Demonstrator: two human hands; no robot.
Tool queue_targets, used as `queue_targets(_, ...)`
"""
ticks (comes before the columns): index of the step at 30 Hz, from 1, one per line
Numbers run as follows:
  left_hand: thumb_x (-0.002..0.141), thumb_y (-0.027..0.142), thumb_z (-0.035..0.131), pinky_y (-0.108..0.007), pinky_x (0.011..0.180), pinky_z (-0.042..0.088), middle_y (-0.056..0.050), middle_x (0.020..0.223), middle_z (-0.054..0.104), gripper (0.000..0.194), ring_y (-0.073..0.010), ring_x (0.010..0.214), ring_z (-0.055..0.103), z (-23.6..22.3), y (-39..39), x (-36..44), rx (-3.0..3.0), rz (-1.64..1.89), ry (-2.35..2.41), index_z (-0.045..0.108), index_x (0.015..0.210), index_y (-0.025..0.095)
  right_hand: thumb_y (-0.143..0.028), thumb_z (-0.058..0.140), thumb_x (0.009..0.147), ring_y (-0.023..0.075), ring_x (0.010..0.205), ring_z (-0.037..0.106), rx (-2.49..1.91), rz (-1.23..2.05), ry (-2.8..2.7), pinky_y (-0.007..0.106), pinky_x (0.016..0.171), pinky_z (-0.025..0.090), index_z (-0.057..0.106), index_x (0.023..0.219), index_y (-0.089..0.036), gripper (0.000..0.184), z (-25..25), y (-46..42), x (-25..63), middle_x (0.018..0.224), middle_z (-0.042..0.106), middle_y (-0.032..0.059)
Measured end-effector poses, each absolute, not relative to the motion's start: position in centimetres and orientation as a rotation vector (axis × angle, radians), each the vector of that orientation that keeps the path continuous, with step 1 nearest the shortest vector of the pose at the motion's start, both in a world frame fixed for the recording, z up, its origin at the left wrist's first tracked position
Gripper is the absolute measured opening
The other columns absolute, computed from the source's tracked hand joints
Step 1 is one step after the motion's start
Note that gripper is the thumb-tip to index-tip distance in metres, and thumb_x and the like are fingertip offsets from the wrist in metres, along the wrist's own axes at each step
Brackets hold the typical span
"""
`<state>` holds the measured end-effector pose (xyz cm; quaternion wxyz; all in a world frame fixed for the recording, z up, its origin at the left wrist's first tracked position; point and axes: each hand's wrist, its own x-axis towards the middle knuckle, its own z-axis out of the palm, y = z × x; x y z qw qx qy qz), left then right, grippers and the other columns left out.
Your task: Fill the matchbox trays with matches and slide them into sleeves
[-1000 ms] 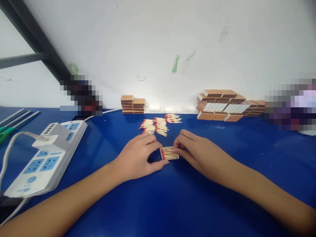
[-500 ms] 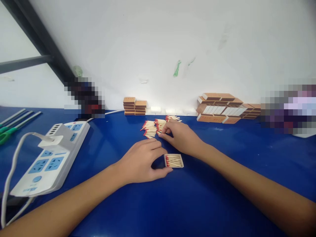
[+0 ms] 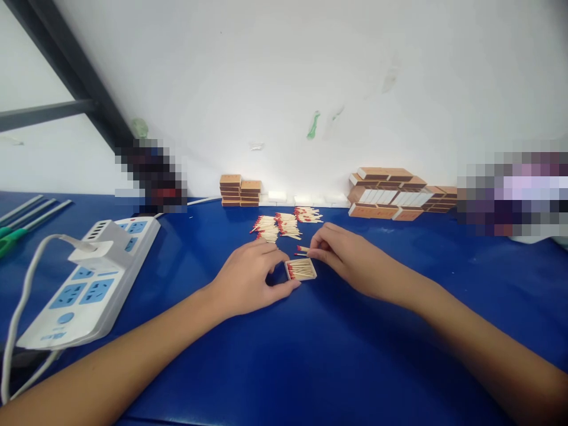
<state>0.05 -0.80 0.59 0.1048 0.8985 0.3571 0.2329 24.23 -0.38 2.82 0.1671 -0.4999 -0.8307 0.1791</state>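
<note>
A small white matchbox tray (image 3: 315, 273) lies on the blue table, with several red-tipped matches in it. My left hand (image 3: 248, 278) curves around the tray's left end, its thumb at the near side and forefinger at the far side. Just above the tray's far right corner, my right hand (image 3: 346, 254) pinches a few matches (image 3: 303, 249), red heads pointing left. Beyond both hands lie loose piles of matches (image 3: 287, 225), partly covered at the left by my left hand.
Stacked matchboxes (image 3: 241, 192) stand against the wall at back left, and a larger matchbox stack (image 3: 386, 195) at back right. White trays (image 3: 304, 201) line the wall between them. On the left are a power strip (image 3: 89, 290) with a cable and some green-handled tools (image 3: 31, 222).
My right hand has come back from the match piles toward the tray, bringing a few matches. My left hand and the tray have shifted slightly away and to the left in view.
</note>
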Motion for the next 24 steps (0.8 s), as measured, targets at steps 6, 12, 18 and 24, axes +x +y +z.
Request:
queue_targets(6, 0.089, 0.043, 0.073, -0.035, 0.075, 0.05, -0.003, 0.083, 0.068, 0.028, -0.0202, 0.079, 0.063, 0.6, -0.7, 0.1, 2.641, 0.679, 1.037, 0.072, 0.102, 0.018, -0.033, 0.053, 0.105, 0.0169, 0.08, 0.062, -1.288, 0.656, -2.513, 0.03, 0.07, 0.047, 0.062, 0.094, -0.021, 0.019, 3.2, -1.9, 23.3, 0.102, 0.064, 0.0054)
queue_targets(12, 0.09, 0.044, 0.072, -0.036, 0.077, 0.051, -0.003, 0.083, 0.067, 0.029, -0.0205, 0.08, 0.062, 0.6, -0.8, -0.1, 2.69, 0.69, 0.977, 0.073, 0.105, 0.018, -0.034, 0.058, 0.102, 0.0172, 0.08, 0.06, -1.315, 0.459, -2.365, 0.03, 0.069, 0.044, 0.066, 0.097, -0.022, 0.016, 2.2, 0.1, 24.7, 0.092, 0.063, 0.0036)
queue_targets(18, 0.09, 0.048, 0.072, -0.035, 0.073, 0.05, -0.003, 0.082, 0.066, 0.031, -0.0199, 0.079, 0.062, 0.6, -1.0, 0.0, 2.688, 0.667, 0.884, 0.073, 0.1, 0.019, -0.042, 0.062, 0.099, 0.0173, 0.08, 0.06, -1.356, 0.499, -2.371, 0.031, 0.07, 0.046, 0.068, 0.107, -0.023, 0.022, 1.0, 1.0, 25.5, 0.101, 0.063, 0.0053)
queue_targets(24, 0.09, 0.051, 0.072, -0.034, 0.072, 0.048, -0.002, 0.078, 0.062, 0.034, -0.0191, 0.077, 0.06, 0.6, -0.9, -0.2, 2.686, 0.642, 0.869, 0.074, 0.1, 0.019, -0.03, 0.057, 0.103, 0.0184, 0.081, 0.061, -1.413, 0.435, -2.412, 0.03, 0.071, 0.047, 0.063, 0.093, -0.02, 0.015, 0.5, 1.1, 24.6, 0.098, 0.063, 0.0057)
